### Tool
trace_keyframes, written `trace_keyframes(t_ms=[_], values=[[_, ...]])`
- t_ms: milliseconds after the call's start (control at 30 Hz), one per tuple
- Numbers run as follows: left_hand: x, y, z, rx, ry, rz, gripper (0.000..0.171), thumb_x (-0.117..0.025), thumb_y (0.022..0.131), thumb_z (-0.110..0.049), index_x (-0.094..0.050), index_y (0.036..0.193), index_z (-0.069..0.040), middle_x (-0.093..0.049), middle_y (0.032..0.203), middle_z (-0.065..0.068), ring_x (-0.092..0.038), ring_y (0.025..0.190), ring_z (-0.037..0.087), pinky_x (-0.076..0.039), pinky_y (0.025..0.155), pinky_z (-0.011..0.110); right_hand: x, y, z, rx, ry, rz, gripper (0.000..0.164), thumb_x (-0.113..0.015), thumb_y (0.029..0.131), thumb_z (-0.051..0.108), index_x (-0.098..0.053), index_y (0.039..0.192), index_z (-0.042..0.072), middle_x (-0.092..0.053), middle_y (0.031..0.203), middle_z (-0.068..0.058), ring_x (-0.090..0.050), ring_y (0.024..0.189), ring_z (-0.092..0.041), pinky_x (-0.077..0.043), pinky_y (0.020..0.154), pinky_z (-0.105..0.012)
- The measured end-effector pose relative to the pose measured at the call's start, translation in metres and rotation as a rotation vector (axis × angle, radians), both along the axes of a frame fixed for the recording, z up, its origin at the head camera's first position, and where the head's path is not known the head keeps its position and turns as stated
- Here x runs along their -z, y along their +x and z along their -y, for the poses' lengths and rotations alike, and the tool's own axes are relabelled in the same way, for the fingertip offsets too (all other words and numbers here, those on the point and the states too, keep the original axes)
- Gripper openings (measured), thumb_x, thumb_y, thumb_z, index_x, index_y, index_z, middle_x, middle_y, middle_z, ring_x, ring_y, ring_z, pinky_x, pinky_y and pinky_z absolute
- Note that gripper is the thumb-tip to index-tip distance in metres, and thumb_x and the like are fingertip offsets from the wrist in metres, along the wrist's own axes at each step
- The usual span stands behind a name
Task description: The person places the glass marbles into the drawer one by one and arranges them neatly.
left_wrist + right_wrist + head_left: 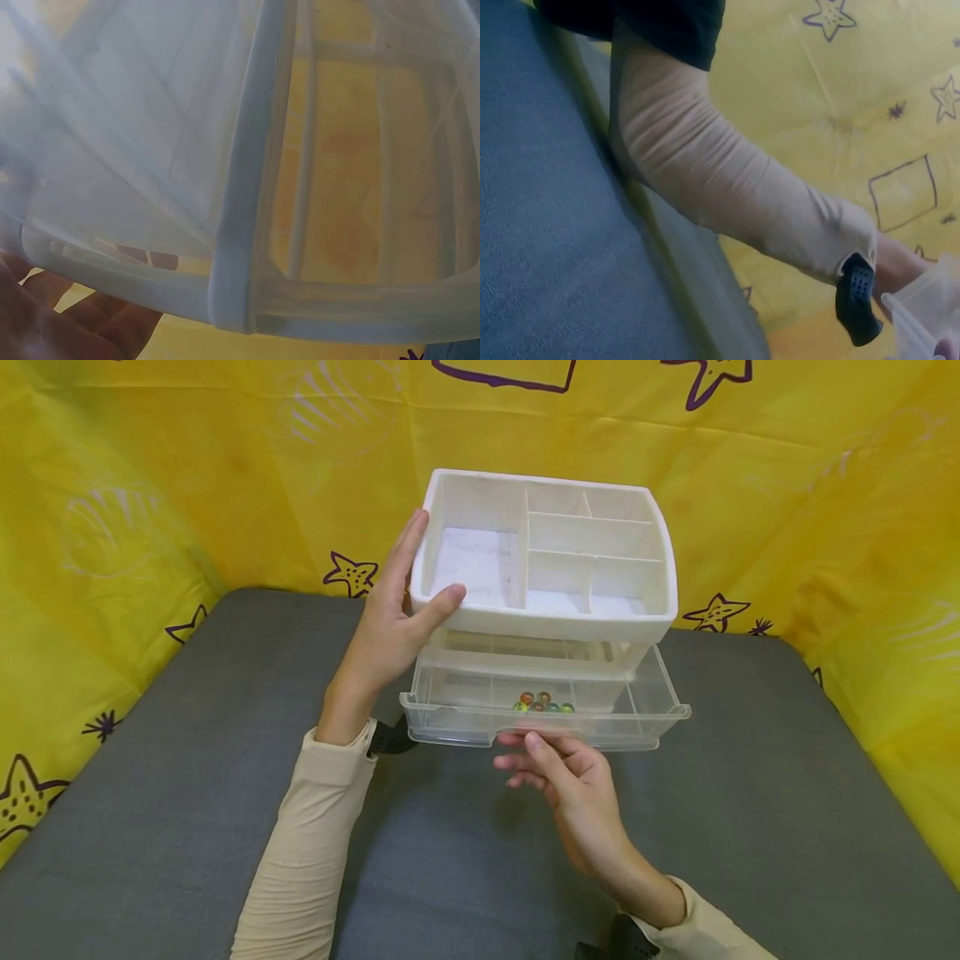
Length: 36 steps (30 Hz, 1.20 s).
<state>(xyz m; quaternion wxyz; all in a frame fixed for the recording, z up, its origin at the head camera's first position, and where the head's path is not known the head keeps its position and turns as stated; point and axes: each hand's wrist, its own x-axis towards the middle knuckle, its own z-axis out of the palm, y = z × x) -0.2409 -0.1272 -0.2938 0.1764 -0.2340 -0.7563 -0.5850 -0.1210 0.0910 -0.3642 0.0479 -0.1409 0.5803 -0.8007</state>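
A white plastic drawer organizer point(547, 627) with a divided top tray stands before me in the head view. My left hand point(390, 622) grips its left side, thumb over the front rim and fingers along the outer wall. In the left wrist view those fingers point(112, 322) show beside the translucent plastic. The clear lower drawer point(450, 725) is pulled out toward me. Several coloured glass marbles point(545, 703) lie together in it, near the front. My right hand point(577, 785) pinches the drawer's front lower edge at the middle notch, its other fingers loosely bent below.
A grey cloth-covered table point(187, 760) carries the organizer. Behind and at both sides hangs a yellow curtain point(225, 460) with starfish drawings. In the right wrist view, the left arm's beige sleeve point(727, 180) and black wrist strap point(859, 300) cross the picture.
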Motion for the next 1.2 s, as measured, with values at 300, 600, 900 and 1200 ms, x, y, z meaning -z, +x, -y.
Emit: trace_keyframes(t_ms=[300,600,900,1200], values=[[-0.002,0.001,0.000,0.007,-0.008,0.008,0.080,-0.065,0.093,-0.012,-0.021,0.159,-0.019,-0.014,0.167,-0.004,-0.024,0.147,0.011,-0.033,0.117,0.041,0.001,-0.008,-0.001,0.006,0.002,-0.004,0.022,-0.050,0.104,0.011,-0.069,0.112,0.016,-0.073,0.111,0.003,-0.074,0.096,-0.014,-0.059,0.078,-0.028],[-0.001,0.001,0.001,0.024,0.000,0.008,0.080,-0.065,0.093,-0.011,-0.021,0.159,-0.020,-0.013,0.167,-0.003,-0.028,0.145,0.013,-0.036,0.115,0.043,-0.002,-0.016,0.001,0.008,0.006,0.024,0.021,-0.051,0.104,0.012,-0.070,0.112,0.016,-0.074,0.111,0.003,-0.073,0.097,-0.014,-0.059,0.081,-0.029],[-0.002,0.002,0.003,0.046,-0.001,0.040,0.078,-0.062,0.095,-0.012,-0.020,0.160,-0.021,-0.013,0.167,-0.007,-0.037,0.140,0.020,-0.044,0.108,0.047,-0.006,-0.027,0.005,0.023,-0.023,0.042,0.021,-0.052,0.103,0.012,-0.071,0.109,0.017,-0.074,0.109,0.005,-0.073,0.096,-0.013,-0.059,0.081,-0.029],[-0.004,0.002,0.005,0.067,0.003,0.058,0.077,-0.061,0.095,-0.011,-0.020,0.160,-0.021,-0.012,0.167,-0.007,-0.036,0.142,0.021,-0.045,0.107,0.049,-0.009,-0.037,0.007,0.055,-0.010,0.043,0.019,-0.051,0.103,0.012,-0.070,0.107,0.016,-0.075,0.107,0.004,-0.073,0.098,-0.014,-0.058,0.083,-0.030]])
